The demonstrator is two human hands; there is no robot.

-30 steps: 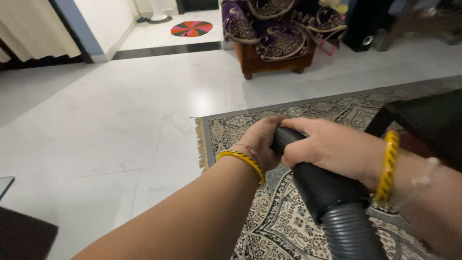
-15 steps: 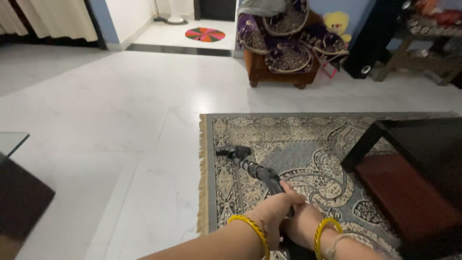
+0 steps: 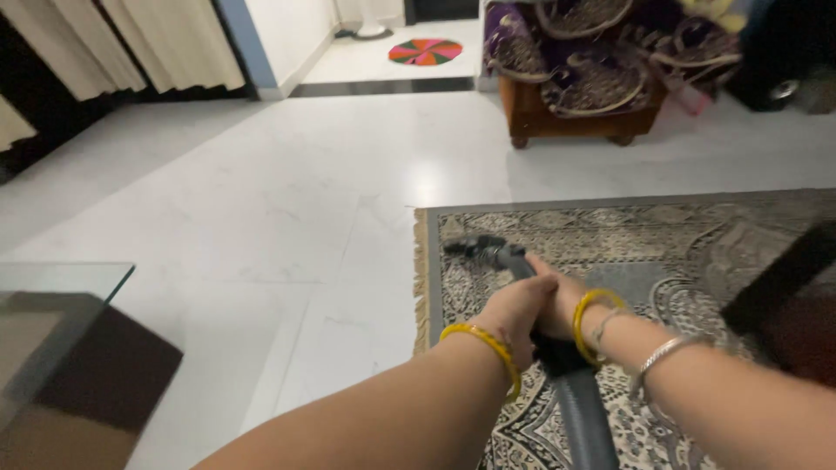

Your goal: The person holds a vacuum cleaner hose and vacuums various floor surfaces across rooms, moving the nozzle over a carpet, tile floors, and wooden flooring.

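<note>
Both my hands grip the black wand of a vacuum cleaner (image 3: 514,259) over a patterned grey and beige rug (image 3: 679,252). My left hand (image 3: 521,315), with a yellow bangle at the wrist, wraps the wand from the left. My right hand (image 3: 562,303), wearing a yellow bangle and a silver bracelet, holds it from the right, touching the left hand. The small black nozzle (image 3: 475,246) rests on the rug near its fringed left edge. The grey ribbed hose (image 3: 585,426) runs down toward me.
White marble floor (image 3: 261,200) spreads to the left and ahead. A glass-topped table corner (image 3: 61,287) is at the lower left. A dark low table (image 3: 792,296) stands on the rug at right. A wooden armchair with purple covers (image 3: 592,78) is ahead, cream curtains (image 3: 131,43) far left.
The view has shifted left and the nozzle sits nearer the rug's left fringe. My hands have moved up the wand, closer to the nozzle, and appear larger in view.
</note>
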